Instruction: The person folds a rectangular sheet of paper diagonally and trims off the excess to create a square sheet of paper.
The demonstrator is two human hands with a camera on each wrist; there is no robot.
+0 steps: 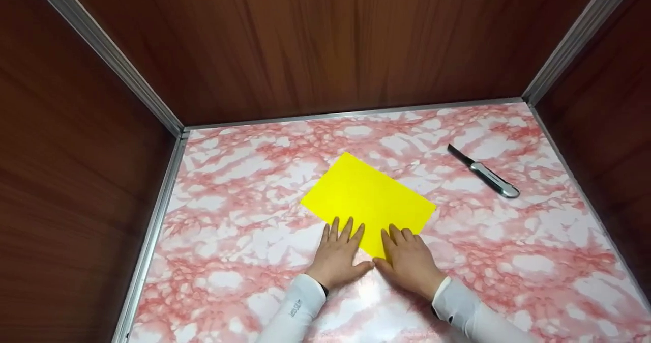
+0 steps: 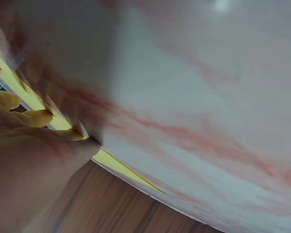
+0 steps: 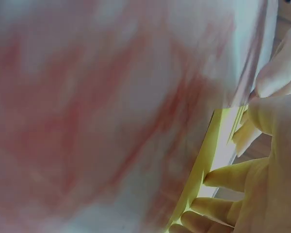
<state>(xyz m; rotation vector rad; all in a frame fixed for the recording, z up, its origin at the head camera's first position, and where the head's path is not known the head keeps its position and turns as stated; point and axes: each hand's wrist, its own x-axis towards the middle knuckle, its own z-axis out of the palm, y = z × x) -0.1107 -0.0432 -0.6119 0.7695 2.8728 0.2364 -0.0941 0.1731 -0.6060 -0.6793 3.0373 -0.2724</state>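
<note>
A plain yellow sheet of paper (image 1: pixel 361 193) lies flat and turned at an angle on the table, its near corner pointing toward the person. My left hand (image 1: pixel 336 257) rests on its near left edge, fingers spread and straight. On the near right side my right hand (image 1: pixel 413 261) presses down, its index finger stretched forward and the other fingers slightly bent. Both thumbs almost meet by the near corner. In the left wrist view, the fingertips of the left hand (image 2: pixel 39 155) touch the paper (image 2: pixel 121 167). The right wrist view has the right fingers on the yellow sheet (image 3: pixel 218 141).
A utility knife (image 1: pixel 489 177) with a dark blade and a grey handle lies to the right of the paper, blade pointing away to the left. Brown wood-patterned panels (image 1: pixel 325 48) with metal edging enclose the back and both sides of the red-and-white marbled tabletop (image 1: pixel 229 216).
</note>
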